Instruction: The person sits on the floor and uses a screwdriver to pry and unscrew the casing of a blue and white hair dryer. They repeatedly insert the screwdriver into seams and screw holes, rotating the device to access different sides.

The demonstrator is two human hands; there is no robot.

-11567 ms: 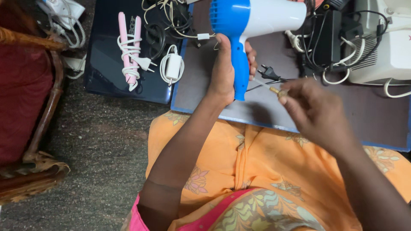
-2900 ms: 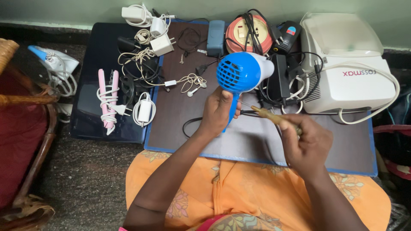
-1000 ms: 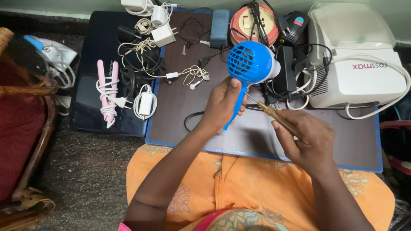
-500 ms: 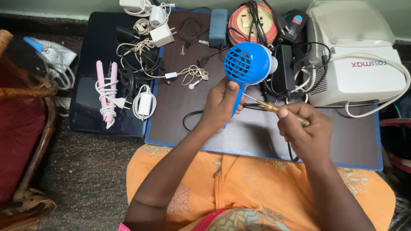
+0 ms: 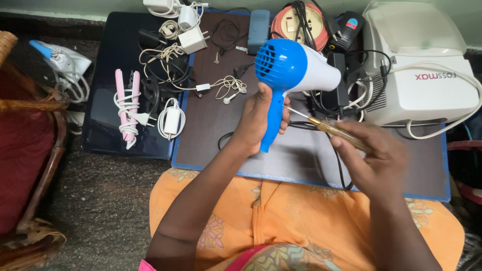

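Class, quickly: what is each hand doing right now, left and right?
Left hand: closed around the handle of the blue and white hair dryer.
Right hand: closed on a screwdriver, tip touching the dryer handle.

A dark, speckled stone floor fills the lower left, meeting a pale green wall along the top edge. At the far left stands a wicker cane chair with a deep red cushion. Soft, even light falls across the scene, casting only faint shadows.
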